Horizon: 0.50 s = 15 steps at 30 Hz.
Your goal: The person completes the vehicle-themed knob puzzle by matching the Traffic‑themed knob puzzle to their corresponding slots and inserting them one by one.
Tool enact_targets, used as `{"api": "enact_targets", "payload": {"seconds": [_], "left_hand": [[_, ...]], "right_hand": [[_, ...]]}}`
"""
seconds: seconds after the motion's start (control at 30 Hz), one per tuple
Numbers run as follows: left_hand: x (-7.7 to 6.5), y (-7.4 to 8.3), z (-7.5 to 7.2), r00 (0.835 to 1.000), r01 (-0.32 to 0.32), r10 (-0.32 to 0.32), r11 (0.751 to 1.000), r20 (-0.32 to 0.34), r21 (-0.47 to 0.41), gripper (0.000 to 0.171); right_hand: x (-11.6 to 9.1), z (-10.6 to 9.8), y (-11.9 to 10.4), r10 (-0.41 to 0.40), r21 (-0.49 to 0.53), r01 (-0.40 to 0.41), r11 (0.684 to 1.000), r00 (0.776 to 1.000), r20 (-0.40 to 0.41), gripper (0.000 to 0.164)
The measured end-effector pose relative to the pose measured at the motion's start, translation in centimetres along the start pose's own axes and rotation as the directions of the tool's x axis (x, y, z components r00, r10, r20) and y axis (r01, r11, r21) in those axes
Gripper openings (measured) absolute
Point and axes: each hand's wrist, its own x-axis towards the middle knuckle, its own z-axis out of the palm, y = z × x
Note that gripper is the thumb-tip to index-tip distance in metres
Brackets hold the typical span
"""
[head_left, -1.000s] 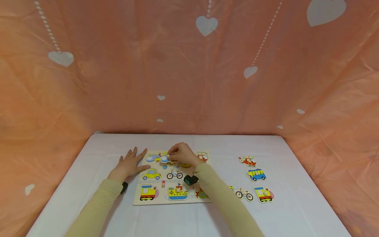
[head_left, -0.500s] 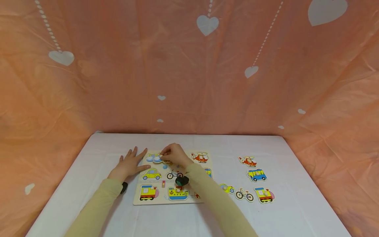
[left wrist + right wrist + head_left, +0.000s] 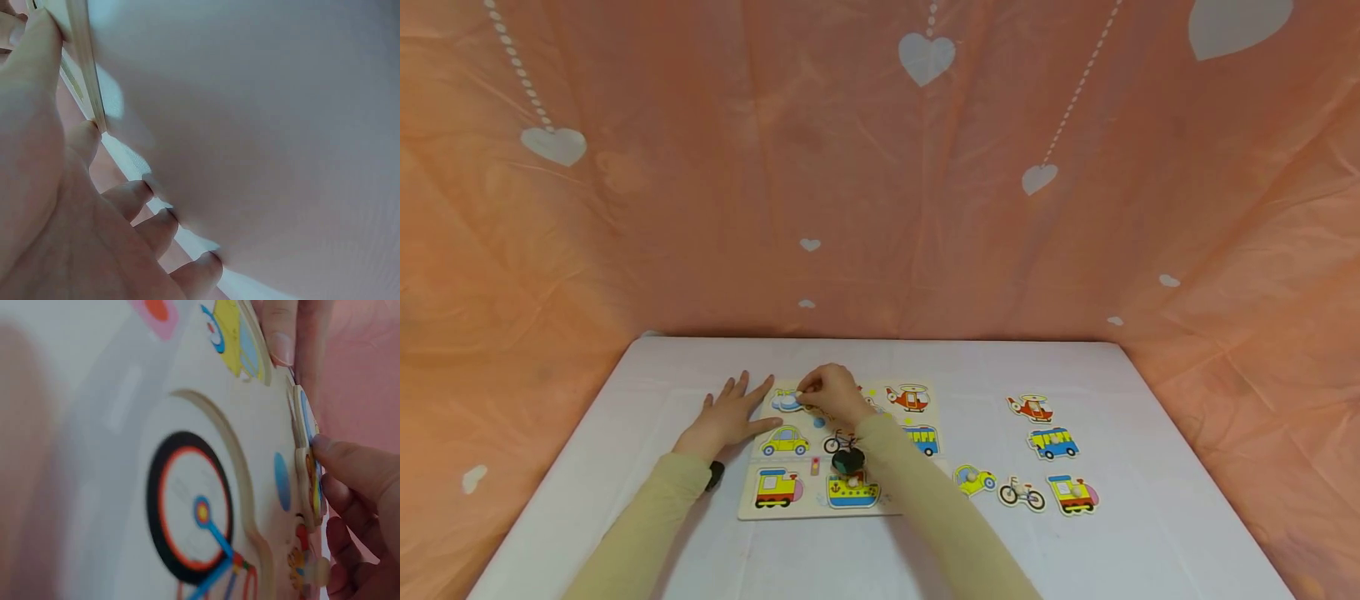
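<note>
My right hand (image 3: 837, 396) pinches an airplane puzzle piece (image 3: 787, 402) by its knob, over the upper left corner of the wooden puzzle board (image 3: 747, 500). In the right wrist view the piece (image 3: 305, 419) stands close over the board's surface, beside the thumb and fingers. My left hand (image 3: 722, 423) rests with spread fingers at the board's left edge. Its thumb lies on the board, and the other fingertips reach the white tablecloth. Printed recesses on the board show a car (image 3: 785, 440), a bicycle (image 3: 837, 442), a train (image 3: 775, 489) and a helicopter (image 3: 907, 398).
A ship piece (image 3: 853, 493) with a knob sits in the board's bottom row. Right of the board lie loose pieces: a helicopter (image 3: 1031, 408), a bus (image 3: 1054, 443), a car (image 3: 974, 480), a bicycle (image 3: 1021, 495) and a train (image 3: 1072, 494). A pink curtain (image 3: 865, 208) hangs behind the table.
My right hand has moved left with the airplane piece, which now covers most of the airplane picture at the board's upper left. The left hand has stayed in place.
</note>
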Motion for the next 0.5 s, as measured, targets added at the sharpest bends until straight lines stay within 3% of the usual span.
{"api": "enact_targets", "payload": {"seconds": [0.5], "left_hand": [[0.2,-0.1,0.2,1.0,0.013,-0.013,1.0,0.014,0.007,0.089]], "right_hand": [[0.4,1.2,-0.1,-0.018,-0.063,0.012,0.998,0.996,-0.085,0.011]]}}
